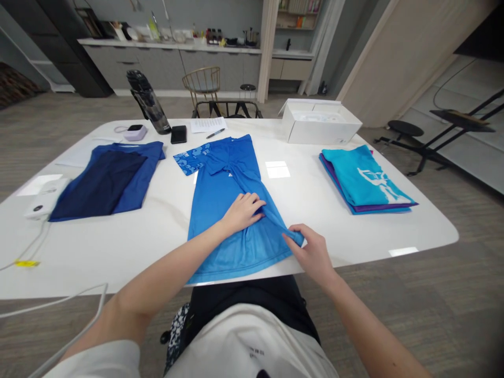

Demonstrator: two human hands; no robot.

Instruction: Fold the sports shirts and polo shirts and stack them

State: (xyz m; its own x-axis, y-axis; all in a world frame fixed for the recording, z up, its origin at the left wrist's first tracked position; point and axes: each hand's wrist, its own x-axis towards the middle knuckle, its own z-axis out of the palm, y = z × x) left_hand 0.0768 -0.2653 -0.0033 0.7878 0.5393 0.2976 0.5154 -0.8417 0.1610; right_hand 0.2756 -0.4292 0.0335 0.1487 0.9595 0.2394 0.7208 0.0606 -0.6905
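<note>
Low along the blue shirt [208, 210] — clamping its right edge in right hand [315, 254], touching mid-shirt with left hand [241, 212] — can't tell if pinching.

And here's the blue shirt [212, 220], deep blue at its far end, fading paler towards the near hem [236, 274]. It lies spread on the table [374, 236], its side gathered in your right hand [296, 239], creases running beneath your left hand [246, 209]. Beyond that left hand, off to the left, a patterned sleeve [192, 160] sticks out.
</note>
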